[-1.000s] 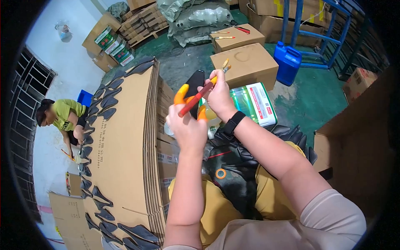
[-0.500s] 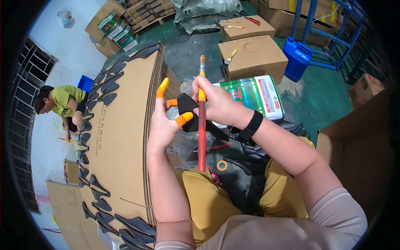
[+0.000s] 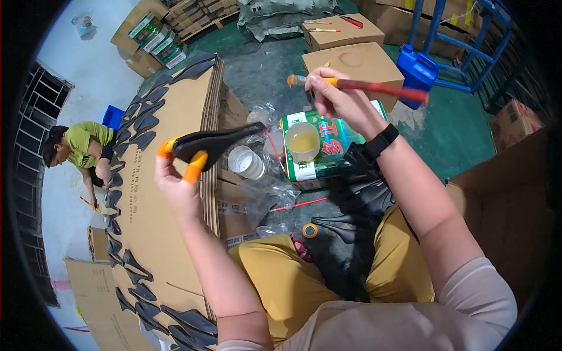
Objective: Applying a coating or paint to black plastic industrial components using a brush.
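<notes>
My left hand [image 3: 178,184], with orange covers on thumb and finger tips, holds a flat black pointed piece [image 3: 218,142] over the edge of a stack of cardboard sheets [image 3: 170,193]. My right hand [image 3: 339,96] grips a red-handled brush [image 3: 374,88] held level, its bristle end pointing left above a green metal can [image 3: 325,146]. A small cup of yellowish liquid [image 3: 303,140] sits on the can. More black pieces [image 3: 357,205] lie heaped by my right knee.
Black pieces [image 3: 140,120] line the cardboard's edges. A person in a green shirt [image 3: 79,146] crouches at left. Cardboard boxes [image 3: 354,61], a blue jug [image 3: 417,70], a blue metal frame [image 3: 462,35], a clear plastic cup [image 3: 246,162] and a tape roll [image 3: 310,230] lie around.
My right hand swung the brush from upright to level and lifted away to the right. My left hand lowered the black piece to the left, toward the cardboard stack.
</notes>
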Tool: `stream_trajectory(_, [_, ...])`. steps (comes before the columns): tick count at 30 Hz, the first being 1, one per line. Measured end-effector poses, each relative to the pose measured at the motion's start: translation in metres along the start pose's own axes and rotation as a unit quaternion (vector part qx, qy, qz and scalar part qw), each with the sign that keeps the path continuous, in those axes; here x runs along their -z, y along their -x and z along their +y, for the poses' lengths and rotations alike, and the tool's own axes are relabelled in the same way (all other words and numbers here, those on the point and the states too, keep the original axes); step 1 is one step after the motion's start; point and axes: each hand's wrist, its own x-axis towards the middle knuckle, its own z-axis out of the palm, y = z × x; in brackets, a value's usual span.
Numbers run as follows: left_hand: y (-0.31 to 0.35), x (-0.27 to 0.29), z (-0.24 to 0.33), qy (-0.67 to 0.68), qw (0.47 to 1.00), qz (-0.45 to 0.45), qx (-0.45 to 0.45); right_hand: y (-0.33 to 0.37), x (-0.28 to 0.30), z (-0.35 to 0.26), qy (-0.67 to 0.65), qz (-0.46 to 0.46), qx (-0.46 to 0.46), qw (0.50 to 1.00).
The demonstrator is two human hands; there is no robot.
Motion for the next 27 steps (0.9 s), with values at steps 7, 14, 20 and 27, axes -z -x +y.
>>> stream_trajectory(7, [-0.007, -0.010, -0.030, 0.017, 0.998, 0.044, -0.042, -0.017, 0.010, 0.066, 0.176, 0.030, -0.060, 0.982])
stream_trajectory(14, [-0.010, -0.042, -0.043, -0.029, 0.999, 0.007, -0.040, -0.023, -0.009, 0.107, 0.269, -0.016, -0.028, 0.962])
stream_trajectory(20, [-0.011, -0.054, -0.054, -0.021, 0.999, -0.014, -0.032, -0.023, -0.003, 0.099, 0.252, -0.047, -0.023, 0.966])
stream_trajectory(27, [-0.010, -0.067, -0.057, -0.028, 0.998, -0.048, -0.033, -0.023, 0.031, 0.036, 0.020, 0.063, -0.081, 0.995])
